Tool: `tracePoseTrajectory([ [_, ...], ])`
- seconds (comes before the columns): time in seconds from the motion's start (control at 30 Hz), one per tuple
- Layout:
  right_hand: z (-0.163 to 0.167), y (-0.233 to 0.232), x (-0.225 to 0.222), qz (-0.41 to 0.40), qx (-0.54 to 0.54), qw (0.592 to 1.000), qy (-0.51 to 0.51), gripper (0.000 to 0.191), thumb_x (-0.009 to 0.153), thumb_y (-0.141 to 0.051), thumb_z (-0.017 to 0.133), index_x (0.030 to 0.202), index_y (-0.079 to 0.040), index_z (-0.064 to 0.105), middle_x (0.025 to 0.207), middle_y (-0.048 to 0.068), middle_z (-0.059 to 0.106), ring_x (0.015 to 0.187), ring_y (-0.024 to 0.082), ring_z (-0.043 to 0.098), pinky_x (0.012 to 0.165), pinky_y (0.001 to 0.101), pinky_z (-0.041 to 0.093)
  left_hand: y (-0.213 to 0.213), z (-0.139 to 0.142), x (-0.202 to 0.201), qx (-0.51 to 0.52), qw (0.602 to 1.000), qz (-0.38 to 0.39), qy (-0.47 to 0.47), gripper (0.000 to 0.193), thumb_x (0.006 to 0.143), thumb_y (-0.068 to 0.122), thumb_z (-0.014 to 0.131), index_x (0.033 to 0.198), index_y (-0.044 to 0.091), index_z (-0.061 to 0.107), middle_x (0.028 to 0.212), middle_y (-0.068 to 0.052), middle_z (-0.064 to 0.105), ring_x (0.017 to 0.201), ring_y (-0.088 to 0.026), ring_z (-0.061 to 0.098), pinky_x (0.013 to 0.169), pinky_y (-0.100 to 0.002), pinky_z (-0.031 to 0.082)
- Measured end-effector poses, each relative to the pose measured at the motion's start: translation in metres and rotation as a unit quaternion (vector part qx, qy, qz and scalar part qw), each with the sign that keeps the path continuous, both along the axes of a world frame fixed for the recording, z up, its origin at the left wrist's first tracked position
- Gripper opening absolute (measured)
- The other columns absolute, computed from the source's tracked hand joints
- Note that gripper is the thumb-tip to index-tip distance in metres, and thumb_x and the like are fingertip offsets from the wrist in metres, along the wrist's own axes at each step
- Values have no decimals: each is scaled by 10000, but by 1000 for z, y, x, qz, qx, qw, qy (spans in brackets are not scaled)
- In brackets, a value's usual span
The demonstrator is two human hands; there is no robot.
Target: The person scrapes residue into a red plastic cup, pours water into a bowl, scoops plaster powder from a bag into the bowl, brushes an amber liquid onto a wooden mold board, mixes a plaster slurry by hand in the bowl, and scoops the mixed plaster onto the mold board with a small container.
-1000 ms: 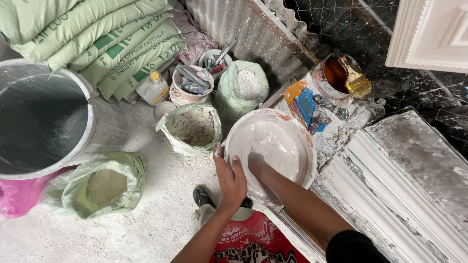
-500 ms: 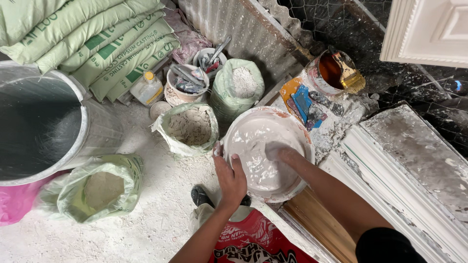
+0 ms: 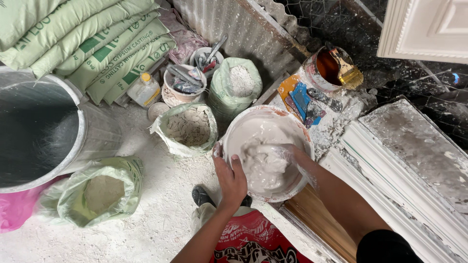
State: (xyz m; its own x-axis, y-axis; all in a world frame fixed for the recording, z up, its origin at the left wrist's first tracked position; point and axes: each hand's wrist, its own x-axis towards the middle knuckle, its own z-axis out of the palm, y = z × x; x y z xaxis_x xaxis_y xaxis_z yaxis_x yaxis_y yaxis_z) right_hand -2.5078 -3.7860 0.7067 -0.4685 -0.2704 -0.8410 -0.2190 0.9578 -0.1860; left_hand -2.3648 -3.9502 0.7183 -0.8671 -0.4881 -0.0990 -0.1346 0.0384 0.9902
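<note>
At the centre of the frame we see a person's left hand point(image 3: 230, 176) clasped over the near rim of a round white mixing bowl point(image 3: 234, 127), fingers curled onto the edge and thumb outside. The right hand point(image 3: 282, 157) is sunk in the wet white plaster point(image 3: 263, 168) that fills the bowl; it is coated in the mix, fingers spread loosely in it, though we cannot tell exactly how far they are bent.

Just left of the bowl stands an open sack of pale chips point(image 3: 187, 127), and above it a green sack of white powder point(image 3: 239, 83). At upper left lie stacked green bags point(image 3: 87, 44), with a small plastic bottle point(image 3: 145, 89) and two tubs of tools point(image 3: 183, 83) beside them. A large metal drum point(image 3: 44, 131) fills the left edge; another open sack point(image 3: 97, 192) sits below it. At upper right a tin holding a brush point(image 3: 334, 68) stands near blue and orange scrapers point(image 3: 300, 100). White moulded cornices point(image 3: 404, 180) run along the right.
</note>
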Motion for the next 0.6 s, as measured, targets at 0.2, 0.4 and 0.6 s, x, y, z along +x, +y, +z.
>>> tracePoseTrajectory([
  [0.2, 25, -26, -7, -17, -71, 997, 13, 488, 928, -477, 649, 1087, -26, 746, 1041, 156, 649, 922, 287, 619, 829, 421, 472, -2, 3, -1, 17, 1000, -16, 1, 692, 1065, 312, 408, 1526, -156, 192, 1561, -379, 292, 1473, -467, 330, 1212, -511, 241],
  [0.4, 11, -53, 19, 10, -67, 996, 49, 484, 930, -481, 645, 1066, -30, 755, 1016, 147, 652, 894, 276, 623, 811, 418, 474, -2, 2, 0, -6, 1000, -18, -13, 693, 1058, 326, 413, 1523, -152, 224, 1566, -366, 308, 1480, -470, 321, 1215, -516, 222],
  [0.6, -21, -66, 35, 46, 7, 996, 72, 482, 932, -486, 642, 1045, -34, 764, 991, 138, 656, 867, 264, 628, 792, 416, 475, 1, -13, 2, -31, 998, -30, -47, 757, 1060, 390, 393, 1541, -155, 183, 1608, -369, 242, 1508, -488, 245, 1234, -517, 143],
])
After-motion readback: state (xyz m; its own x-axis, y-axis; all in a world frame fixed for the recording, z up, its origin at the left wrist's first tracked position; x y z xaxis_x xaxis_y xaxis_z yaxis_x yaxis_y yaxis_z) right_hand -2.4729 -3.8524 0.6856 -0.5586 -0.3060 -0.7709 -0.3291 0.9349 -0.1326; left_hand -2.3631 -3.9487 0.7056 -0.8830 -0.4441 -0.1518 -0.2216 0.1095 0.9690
